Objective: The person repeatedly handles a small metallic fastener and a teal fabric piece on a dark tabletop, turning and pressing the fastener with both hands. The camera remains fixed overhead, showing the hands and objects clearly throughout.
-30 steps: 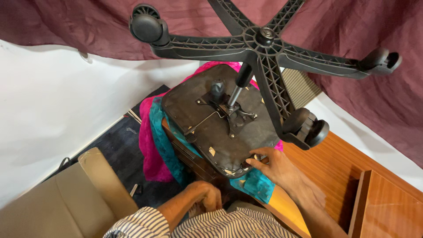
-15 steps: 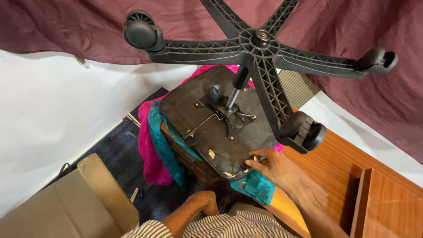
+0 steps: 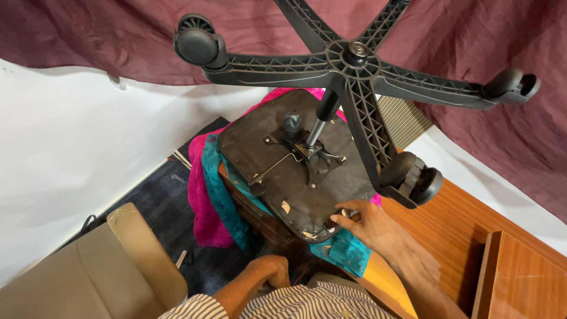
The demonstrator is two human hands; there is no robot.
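An office chair lies upside down, its black seat underside (image 3: pixel 283 177) facing me. The metal mechanism plate (image 3: pixel 307 156) and gas cylinder (image 3: pixel 322 118) lead up to the black five-star wheel base (image 3: pixel 354 59). My right hand (image 3: pixel 369 227) rests with spread fingers on the near edge of the seat underside, holding nothing. My left hand (image 3: pixel 269 272) is low beneath the seat with fingers curled; whether it grips anything is hidden. Pink cloth (image 3: pixel 204 201) and teal cloth (image 3: pixel 221 198) hang under the seat.
A wooden table top (image 3: pixel 466 236) lies on the right, with a wooden block (image 3: pixel 520 277) at its corner. A beige padded piece (image 3: pixel 88 277) sits at lower left. A white wall (image 3: pixel 77 142) and maroon curtain (image 3: pixel 502 136) stand behind. Dark floor (image 3: pixel 159 207) lies below.
My view has shifted slightly, so the chair sits a little more to the right. My right hand stays on the seat edge and my left hand stays low beneath it.
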